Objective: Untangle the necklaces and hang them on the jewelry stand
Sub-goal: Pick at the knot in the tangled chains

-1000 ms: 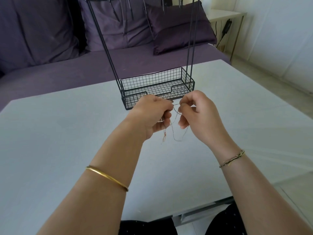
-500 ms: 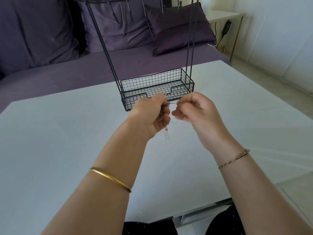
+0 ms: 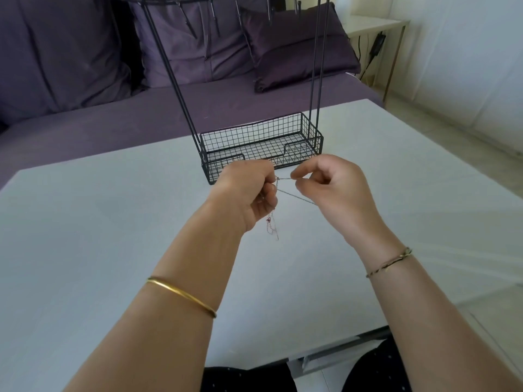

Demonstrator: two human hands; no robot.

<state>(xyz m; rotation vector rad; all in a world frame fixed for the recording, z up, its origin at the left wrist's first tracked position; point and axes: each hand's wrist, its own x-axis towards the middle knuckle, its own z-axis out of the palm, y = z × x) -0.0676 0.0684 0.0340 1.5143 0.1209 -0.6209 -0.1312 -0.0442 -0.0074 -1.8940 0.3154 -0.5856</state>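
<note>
Thin tangled necklaces [image 3: 283, 190] stretch between both hands above the white table [image 3: 85, 222]. My left hand [image 3: 246, 193] grips the bunched chains, and a loose tangle with a small reddish bead hangs below it. My right hand [image 3: 331, 185] pinches a strand between thumb and forefinger and holds a second strand lower in its curled fingers; both strands run taut to the left hand. The black wire jewelry stand [image 3: 260, 142] stands just behind the hands, its basket base on the table and its hooks at the top edge of the view.
A purple sofa [image 3: 85, 114] with cushions runs behind the table. A small white side table [image 3: 376, 26] with a cable stands at the back right. The table's near edge lies close to my lap.
My hands have drawn apart a little, so two strands now run taut between them. The tangle still hangs under my left hand.
</note>
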